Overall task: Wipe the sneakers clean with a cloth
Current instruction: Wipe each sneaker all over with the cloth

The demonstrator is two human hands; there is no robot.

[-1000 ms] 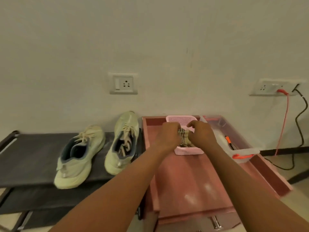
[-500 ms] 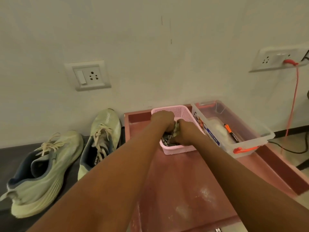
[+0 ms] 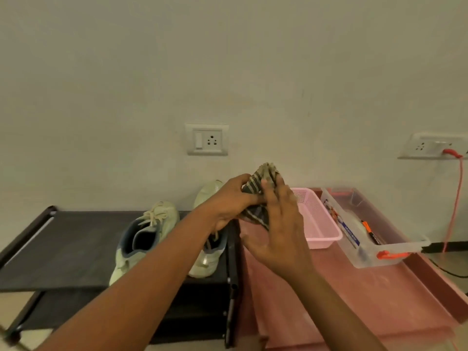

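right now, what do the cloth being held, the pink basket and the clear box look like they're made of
Cloth: woven fabric, possibly cotton, matte; dark and pale stripes, soft crumpled folds.
Pink basket: moulded plastic with a slight sheen; the walls are a fine grid of holes.
Clear box: hard transparent plastic; the things inside show through its walls.

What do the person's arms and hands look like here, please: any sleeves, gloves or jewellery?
Both are bare. The left hand and right hand wear no gloves, and no ring shows on the visible fingers. The left forearm and right forearm run uncovered to the picture's bottom edge: no sleeve, watch or bracelet is in view.
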